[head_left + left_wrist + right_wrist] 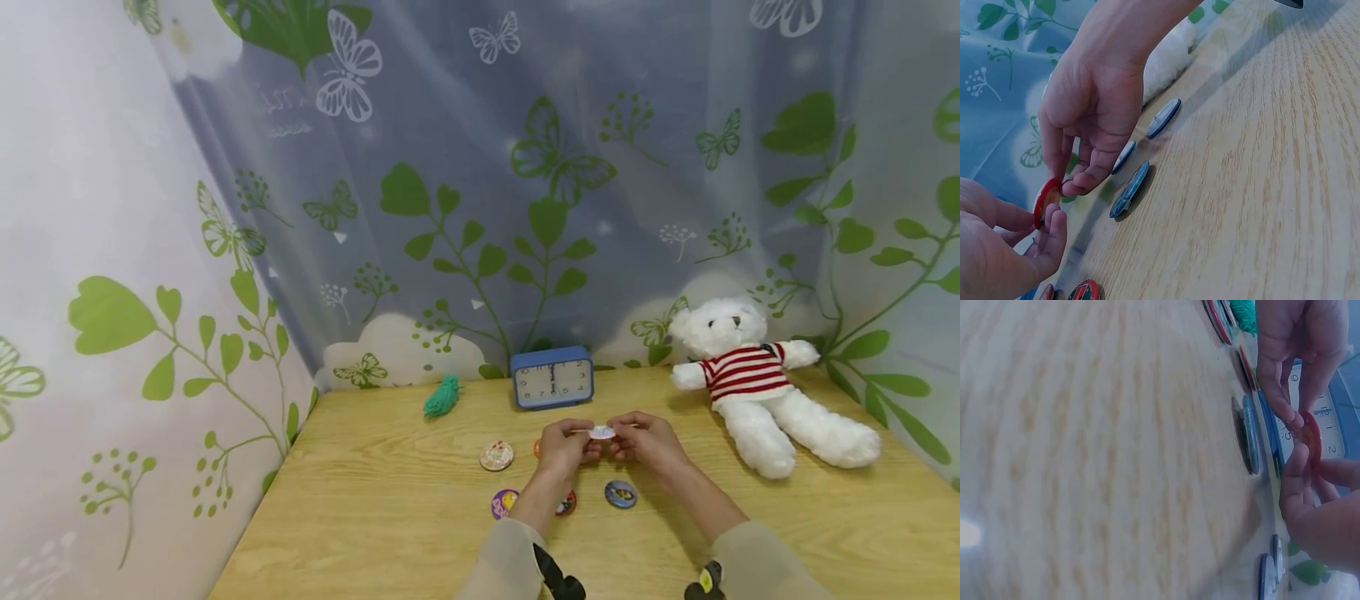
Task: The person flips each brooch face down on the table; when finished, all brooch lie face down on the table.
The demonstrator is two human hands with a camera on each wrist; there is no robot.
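Between both hands, above the table, is a small round pin badge (1047,199) with a red rim; in the head view its pale side shows. My left hand (564,452) pinches one edge with thumb and fingers. The opposite edge is pinched by my right hand (649,447). Below the hands lies a blue badge (620,494). A purple and yellow badge (505,503) and a red-rimmed badge (567,502) lie by the left forearm, the latter partly covered. Farther left is a cream patterned badge (497,456). An orange badge (537,448) is mostly hidden behind the left hand.
A blue clock (552,378) stands behind the hands, with a green yarn bundle (442,397) to its left. At the right sits a white teddy bear (750,375) in a striped shirt. Two pale, blue-rimmed badges (1164,118) lie near the right hand. A patterned curtain borders the wooden table (360,517).
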